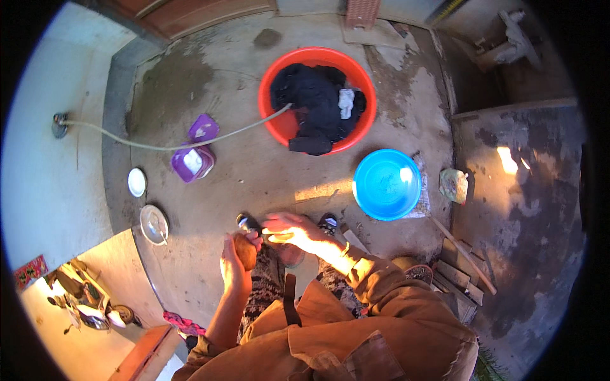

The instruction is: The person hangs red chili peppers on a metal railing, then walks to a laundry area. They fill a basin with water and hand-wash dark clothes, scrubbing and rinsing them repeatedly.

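My left hand (233,262) grips a brown rounded object (246,251), possibly a piece of food or soap; its exact kind cannot be made out. Just to its right, my right hand (295,231) is held out in bright sunlight, fingers apart and nothing in them. Ahead of my feet stands a large red plastic tub (263,102) holding dark wet-looking clothes (310,90) and a white cloth (346,104). A pale hose (167,148) runs from a tap (60,125) on the left wall, its end over the tub. Right of the tub sits a blue plastic basin (387,185).
Purple plastic containers (193,164) lie at the left, near a white bowl (137,182) and a metal basin (154,224). A wooden stick (464,255) and boards (460,281) lie at right. A plastic bag (453,185) rests beyond the blue basin. A motorcycle (93,314) stands lower left.
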Action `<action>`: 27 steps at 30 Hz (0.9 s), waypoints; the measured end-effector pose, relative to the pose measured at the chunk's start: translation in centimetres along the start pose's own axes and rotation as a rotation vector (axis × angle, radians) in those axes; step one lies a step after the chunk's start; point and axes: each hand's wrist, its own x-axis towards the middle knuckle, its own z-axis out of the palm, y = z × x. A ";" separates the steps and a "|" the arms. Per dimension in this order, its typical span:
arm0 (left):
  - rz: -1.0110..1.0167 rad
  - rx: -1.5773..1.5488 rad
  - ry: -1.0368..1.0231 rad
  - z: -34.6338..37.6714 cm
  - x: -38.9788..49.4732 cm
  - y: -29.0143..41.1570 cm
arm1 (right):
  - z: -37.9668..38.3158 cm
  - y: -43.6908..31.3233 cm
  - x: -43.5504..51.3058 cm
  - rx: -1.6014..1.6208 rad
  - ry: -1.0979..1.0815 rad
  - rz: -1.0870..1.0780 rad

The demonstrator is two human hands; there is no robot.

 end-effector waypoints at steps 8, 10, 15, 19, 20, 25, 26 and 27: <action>0.707 0.769 0.105 -15.9 3.1 9.7 | 22.6 8.7 13.5 -0.074 -0.048 0.182; 0.793 0.864 0.073 -19.2 4.1 12.8 | 25.7 10.3 16.9 -0.061 -0.010 0.187; 0.518 0.606 0.084 -29.0 8.1 18.6 | 30.6 12.7 24.2 -0.113 0.025 0.363; 0.395 0.476 0.242 -37.7 14.3 25.5 | 30.3 12.6 29.1 -0.141 0.085 0.387; 0.399 0.482 0.285 -39.1 16.0 27.6 | 28.5 12.4 30.2 -0.130 0.091 0.369; 0.744 0.559 0.434 -47.7 27.2 38.8 | 30.9 6.4 34.1 -0.228 0.219 0.250; 0.842 0.696 0.492 -48.5 28.7 41.4 | 30.6 5.1 34.6 -0.216 0.233 0.242; 0.945 0.831 0.541 -48.9 30.5 44.4 | 30.1 3.9 35.1 -0.261 0.270 0.224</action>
